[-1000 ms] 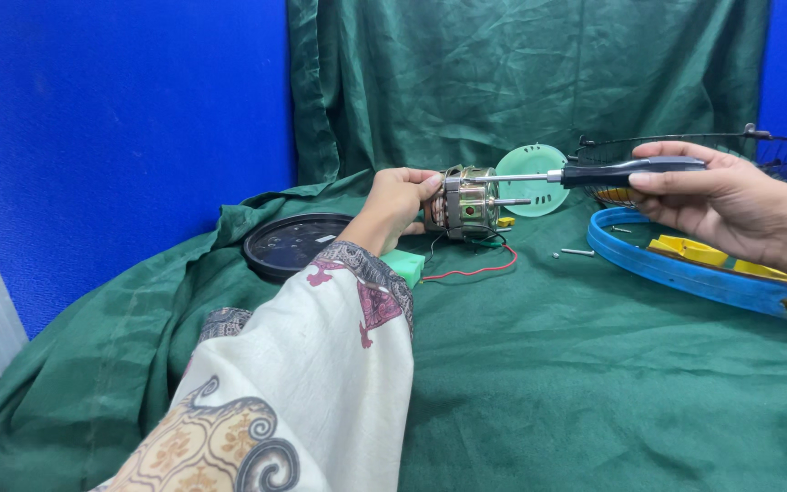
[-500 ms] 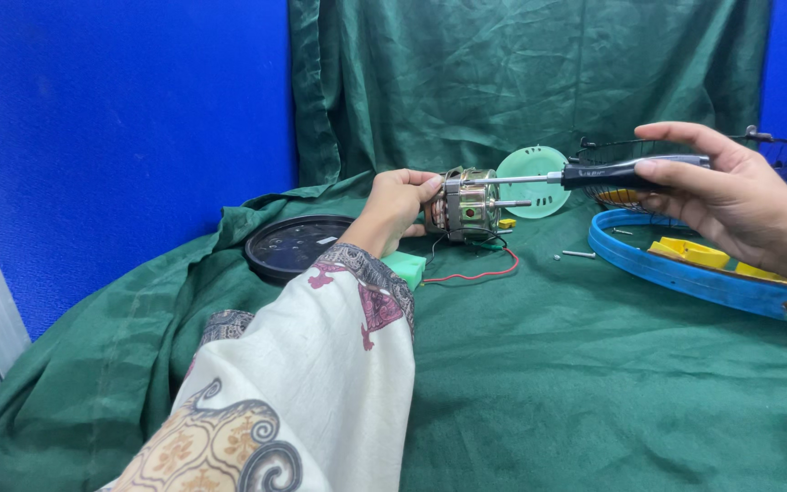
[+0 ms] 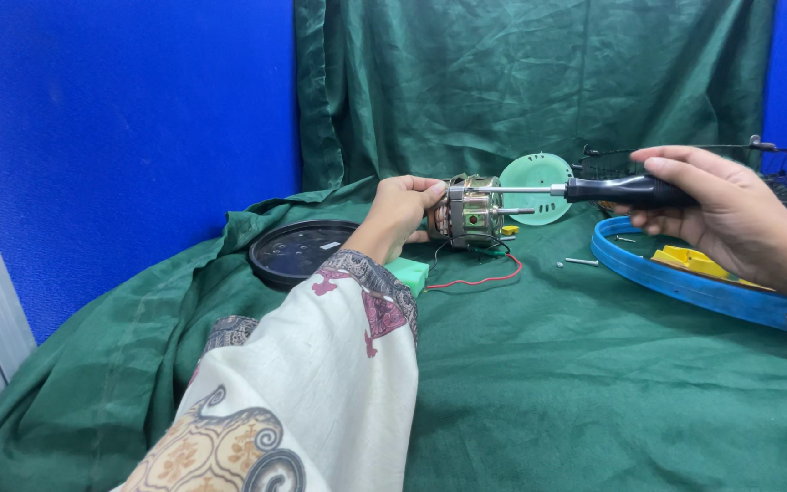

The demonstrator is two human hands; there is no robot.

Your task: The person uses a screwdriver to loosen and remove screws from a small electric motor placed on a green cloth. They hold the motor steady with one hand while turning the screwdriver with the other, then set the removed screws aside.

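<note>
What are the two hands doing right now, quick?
Left hand: closed around the small electric motor, holding it up.
Right hand: closed on the black-handled screwdriver, tip at the motor.

Even, bright overhead light; soft shadows under my sleeve (image 3: 321, 383) and in cloth folds. Focus sharp throughout, no glare, slight wide-angle stretch at edges.
</note>
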